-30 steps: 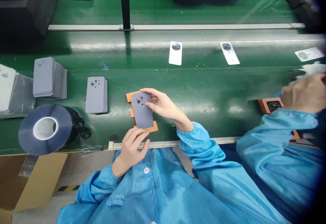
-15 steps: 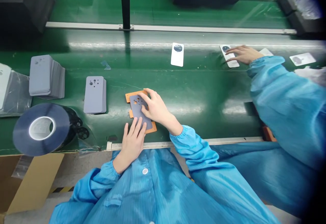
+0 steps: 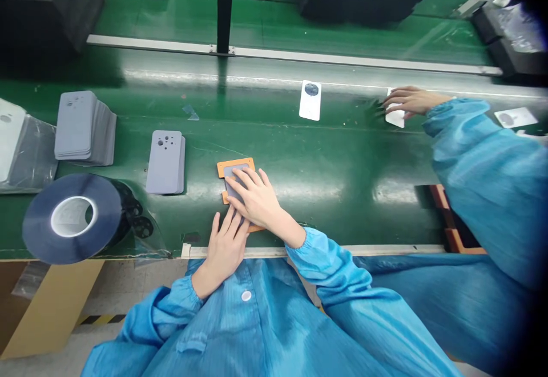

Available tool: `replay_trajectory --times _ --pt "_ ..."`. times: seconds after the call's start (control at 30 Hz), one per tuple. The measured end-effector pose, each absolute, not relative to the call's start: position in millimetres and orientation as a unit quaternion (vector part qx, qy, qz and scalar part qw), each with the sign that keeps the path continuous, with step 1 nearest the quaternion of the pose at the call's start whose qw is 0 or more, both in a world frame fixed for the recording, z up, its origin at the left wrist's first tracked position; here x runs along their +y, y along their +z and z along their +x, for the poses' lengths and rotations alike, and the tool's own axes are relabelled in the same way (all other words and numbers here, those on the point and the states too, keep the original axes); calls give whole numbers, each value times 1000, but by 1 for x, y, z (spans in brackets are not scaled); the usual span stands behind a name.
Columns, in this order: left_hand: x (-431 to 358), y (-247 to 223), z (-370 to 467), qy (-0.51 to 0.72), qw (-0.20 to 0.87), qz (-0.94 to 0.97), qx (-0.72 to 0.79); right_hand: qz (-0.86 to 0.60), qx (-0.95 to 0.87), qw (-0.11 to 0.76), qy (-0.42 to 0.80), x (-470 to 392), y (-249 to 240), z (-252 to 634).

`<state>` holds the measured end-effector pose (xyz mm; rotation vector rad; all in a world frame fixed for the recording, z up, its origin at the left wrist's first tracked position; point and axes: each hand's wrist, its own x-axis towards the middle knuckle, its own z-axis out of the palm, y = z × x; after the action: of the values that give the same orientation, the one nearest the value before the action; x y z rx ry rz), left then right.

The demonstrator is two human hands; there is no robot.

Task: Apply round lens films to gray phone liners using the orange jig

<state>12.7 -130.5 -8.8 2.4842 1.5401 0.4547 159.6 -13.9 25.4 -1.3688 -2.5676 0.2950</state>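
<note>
A grey phone back panel (image 3: 231, 172) lies in an orange fixture (image 3: 222, 168) near the front edge of the bench. Flat across the panel's upper and middle part lies my right hand (image 3: 259, 200), fingers stretched out, covering most of it and its holes. My left hand (image 3: 225, 243) rests at the lower end with its fingers spread, their tips by the right hand's edge. Left of the fixture is a short stack of grey back panels (image 3: 165, 163). A taller stack of such panels (image 3: 77, 125) stands farther left.
A large roll of film (image 3: 34, 217) sits at the front left, beside clear-wrapped white panels (image 3: 34, 154). One white panel (image 3: 309, 108) lies toward the back. On the right, a co-worker's hand (image 3: 413, 101) covers another white panel. A metal rail (image 3: 342, 60) crosses behind.
My right hand has gone from curved fingers at the panel's upper edge to lying flat over it. My left hand has stayed at the lower end. The co-worker's hand now covers more of its panel.
</note>
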Motion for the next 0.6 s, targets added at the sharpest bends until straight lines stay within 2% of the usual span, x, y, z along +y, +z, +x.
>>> replay_trajectory --times 0.23,0.33,0.47,0.6 --pt "-129 -2 13 166 115 831 519 -466 -865 125 138 -3 33 159" --pt "-127 2 12 188 150 818 523 -467 -853 163 168 -2 34 172" --pt "-121 8 7 285 237 768 522 -564 -784 222 135 -9 29 186" --pt "-110 18 1 403 330 664 536 -589 -773 184 151 -18 27 189"
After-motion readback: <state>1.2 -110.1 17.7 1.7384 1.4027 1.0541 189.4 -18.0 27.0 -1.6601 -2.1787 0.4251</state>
